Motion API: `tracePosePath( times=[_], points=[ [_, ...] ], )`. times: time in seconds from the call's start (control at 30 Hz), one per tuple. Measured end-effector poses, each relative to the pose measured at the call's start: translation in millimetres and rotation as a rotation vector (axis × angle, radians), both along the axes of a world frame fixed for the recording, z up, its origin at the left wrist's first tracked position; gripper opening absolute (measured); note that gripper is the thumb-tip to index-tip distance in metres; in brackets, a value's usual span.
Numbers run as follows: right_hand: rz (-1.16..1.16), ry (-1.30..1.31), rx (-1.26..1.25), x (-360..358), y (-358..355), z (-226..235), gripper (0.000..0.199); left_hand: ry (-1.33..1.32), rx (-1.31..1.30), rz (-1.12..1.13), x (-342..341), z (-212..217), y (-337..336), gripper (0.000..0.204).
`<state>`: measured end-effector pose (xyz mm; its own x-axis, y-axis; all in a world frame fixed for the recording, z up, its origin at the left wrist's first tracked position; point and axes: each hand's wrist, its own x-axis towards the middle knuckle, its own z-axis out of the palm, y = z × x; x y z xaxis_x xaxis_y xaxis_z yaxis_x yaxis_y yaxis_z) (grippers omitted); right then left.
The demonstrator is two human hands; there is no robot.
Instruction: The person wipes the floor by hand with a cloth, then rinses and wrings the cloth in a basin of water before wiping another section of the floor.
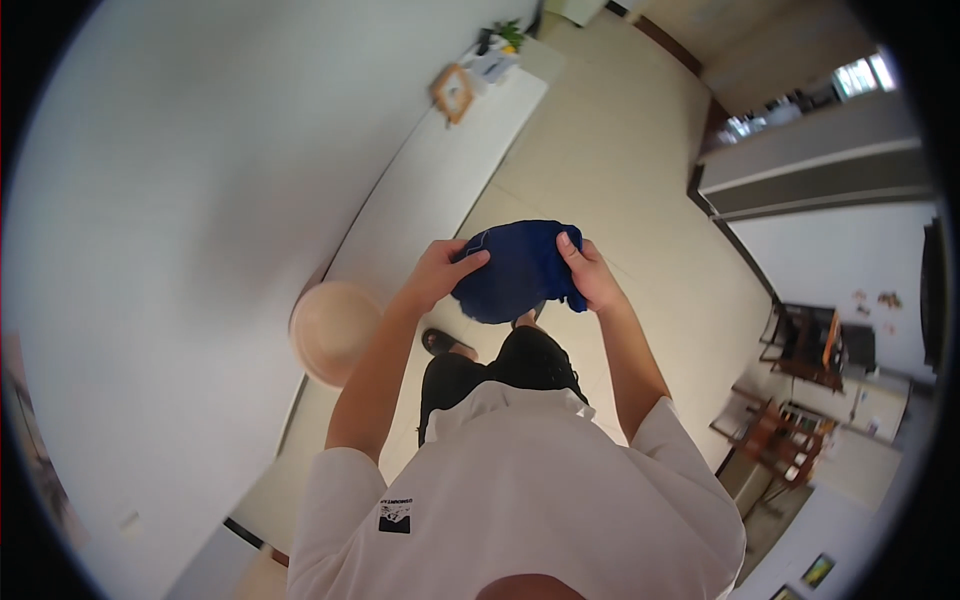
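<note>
A dark blue folded or bunched piece of cloth (515,272) is held up in front of me, above the floor. It looks like a garment, but its exact kind does not show. My left hand (440,272) grips its left edge, thumb lying on top and the other fingers mostly hidden. On the opposite edge, my right hand (592,275) is closed with its thumb pressed on the fabric. A loose bit of cloth hangs beneath the right hand.
A round pale pink basin (335,328) is beside my left forearm. Along the wall runs a long white low cabinet (430,170), bearing a wooden picture frame (453,93) and a green plant (510,35) at its far end. Dark wooden chairs (775,440) stand at the right.
</note>
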<state>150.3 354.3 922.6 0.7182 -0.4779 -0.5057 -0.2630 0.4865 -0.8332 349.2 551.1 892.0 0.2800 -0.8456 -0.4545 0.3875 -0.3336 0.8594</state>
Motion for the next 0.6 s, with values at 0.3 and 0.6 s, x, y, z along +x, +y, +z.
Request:
tracePosePath(
  times=[0.3, 0.6],
  points=[
    [-0.094, 0.081, -0.542, -123.6, -170.9, -17.8, 0.042, -0.435, -0.127, -0.301, -64.5, 43.7, -207.7, 0.026],
    [-0.034, -0.135, -0.846, -197.3, -298.0, 7.7, 0.021, -0.805, -0.047, -0.463, -128.3, 24.5, -388.2, 0.037]
  ],
)
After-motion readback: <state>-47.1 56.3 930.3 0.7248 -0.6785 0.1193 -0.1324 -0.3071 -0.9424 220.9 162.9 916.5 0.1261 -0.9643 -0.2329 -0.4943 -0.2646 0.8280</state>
